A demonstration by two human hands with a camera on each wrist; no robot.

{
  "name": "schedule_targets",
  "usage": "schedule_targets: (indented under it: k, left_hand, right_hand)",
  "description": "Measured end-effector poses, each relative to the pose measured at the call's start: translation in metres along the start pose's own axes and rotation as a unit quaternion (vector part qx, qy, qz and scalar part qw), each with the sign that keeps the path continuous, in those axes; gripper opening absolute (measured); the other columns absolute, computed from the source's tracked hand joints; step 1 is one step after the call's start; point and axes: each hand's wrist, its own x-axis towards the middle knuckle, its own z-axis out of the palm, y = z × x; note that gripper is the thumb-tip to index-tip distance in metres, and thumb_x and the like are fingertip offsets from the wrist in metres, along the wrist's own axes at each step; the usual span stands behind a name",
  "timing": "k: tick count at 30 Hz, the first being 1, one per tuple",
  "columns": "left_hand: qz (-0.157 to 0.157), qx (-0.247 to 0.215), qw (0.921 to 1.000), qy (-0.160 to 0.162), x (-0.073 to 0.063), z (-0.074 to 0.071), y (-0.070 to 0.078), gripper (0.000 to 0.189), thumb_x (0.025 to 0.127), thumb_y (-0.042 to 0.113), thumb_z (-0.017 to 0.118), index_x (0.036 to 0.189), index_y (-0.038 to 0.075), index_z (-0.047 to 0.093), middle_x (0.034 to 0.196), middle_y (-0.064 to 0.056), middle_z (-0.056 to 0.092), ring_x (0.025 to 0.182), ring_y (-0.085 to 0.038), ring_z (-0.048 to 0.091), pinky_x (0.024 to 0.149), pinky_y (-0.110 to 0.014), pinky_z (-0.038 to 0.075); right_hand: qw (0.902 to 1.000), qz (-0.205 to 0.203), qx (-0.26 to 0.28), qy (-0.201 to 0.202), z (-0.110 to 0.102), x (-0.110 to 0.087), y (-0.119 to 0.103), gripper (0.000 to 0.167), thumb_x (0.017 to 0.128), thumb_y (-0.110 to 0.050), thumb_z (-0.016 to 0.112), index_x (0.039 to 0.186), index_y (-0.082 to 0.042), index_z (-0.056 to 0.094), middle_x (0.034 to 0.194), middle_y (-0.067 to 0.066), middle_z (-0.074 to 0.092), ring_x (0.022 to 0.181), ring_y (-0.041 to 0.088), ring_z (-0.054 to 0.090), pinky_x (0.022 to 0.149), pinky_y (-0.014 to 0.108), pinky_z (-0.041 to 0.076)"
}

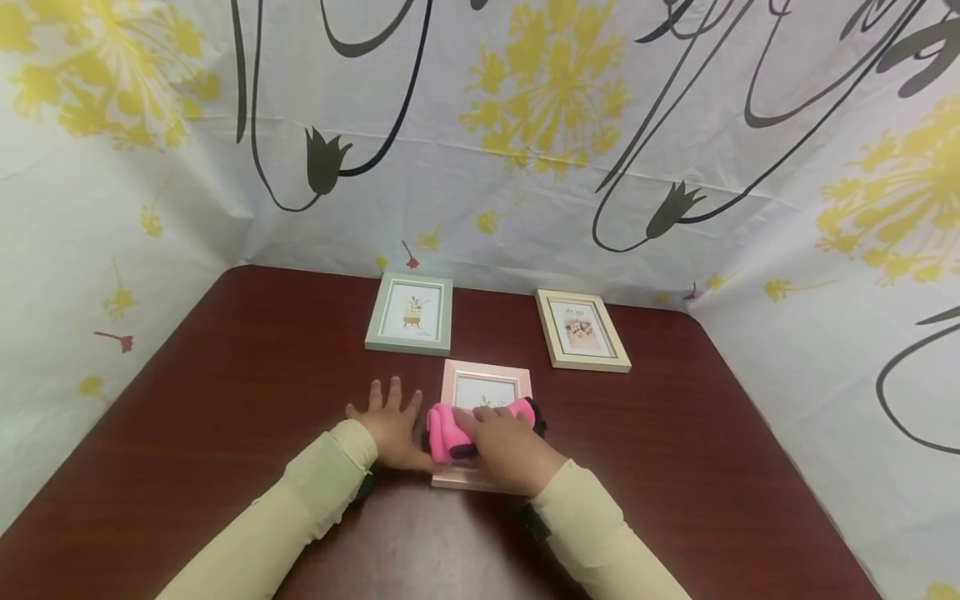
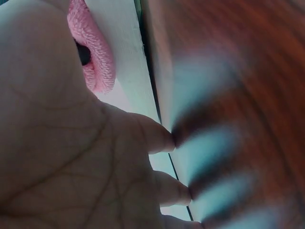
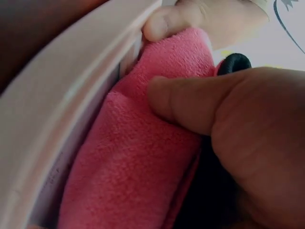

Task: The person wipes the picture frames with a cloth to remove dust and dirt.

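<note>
A pink picture frame [image 1: 489, 368] lies face up on the dark red table, its lower part partly covered. My right hand [image 1: 513, 450] grips a folded pink cloth [image 1: 444, 433] with black parts and presses it over the frame's picture. In the right wrist view the thumb lies along the fuzzy cloth [image 3: 128, 152], beside the raised frame border [image 3: 52, 105]. My left hand [image 1: 393, 429] is spread on the table left of the frame, its thumb at the frame's lower left edge. The left wrist view shows its palm [image 2: 71, 138] near a cloth end [image 2: 97, 52].
A pale green picture frame [image 1: 371, 343] lies behind to the left, and a cream one [image 1: 592, 363] behind to the right. The reddish-brown table [image 1: 285, 358] meets a white patterned sheet [image 1: 420, 150] at the back and sides.
</note>
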Motion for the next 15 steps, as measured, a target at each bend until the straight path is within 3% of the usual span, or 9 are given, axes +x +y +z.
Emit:
schedule_targets:
  k: [7,12,15]
  left_hand:
    - [-0.001,-0.012,0.9999,-0.01,0.002,-0.001,-0.001,0.124,0.066,0.079,0.069,0.157,0.005,0.027,0.16,-0.031,0.008,0.142,-0.058,0.004,0.094,-0.084,0.019]
    - [0.0,-0.011,0.9999,0.001,0.016,0.014,-0.01,0.13,0.06,0.086,0.065,0.157,0.009,0.026,0.161,-0.03,0.006,0.143,-0.057,0.002,0.093,-0.085,0.017]
    - [-0.002,-0.011,0.9999,-0.003,0.014,0.012,-0.008,0.128,0.062,0.085,0.066,0.157,0.008,0.027,0.161,-0.03,0.007,0.143,-0.057,0.003,0.093,-0.085,0.018]
  right_hand:
    - [0.9986,0.053,0.008,0.005,0.004,0.011,0.003,0.058,0.093,-0.016,0.067,0.148,-0.016,0.049,0.143,0.022,0.049,0.132,0.047,0.044,0.094,0.066,0.043]
    - [0.9941,0.107,0.019,0.002,0.003,0.032,0.012,0.06,0.094,-0.005,0.06,0.15,-0.02,0.046,0.153,0.023,0.036,0.14,0.051,0.028,0.1,0.072,0.031]
    - [0.9921,0.123,0.019,-0.011,-0.002,0.044,0.017,0.072,0.086,-0.004,0.07,0.151,-0.02,0.045,0.154,0.023,0.035,0.141,0.05,0.026,0.102,0.072,0.03]
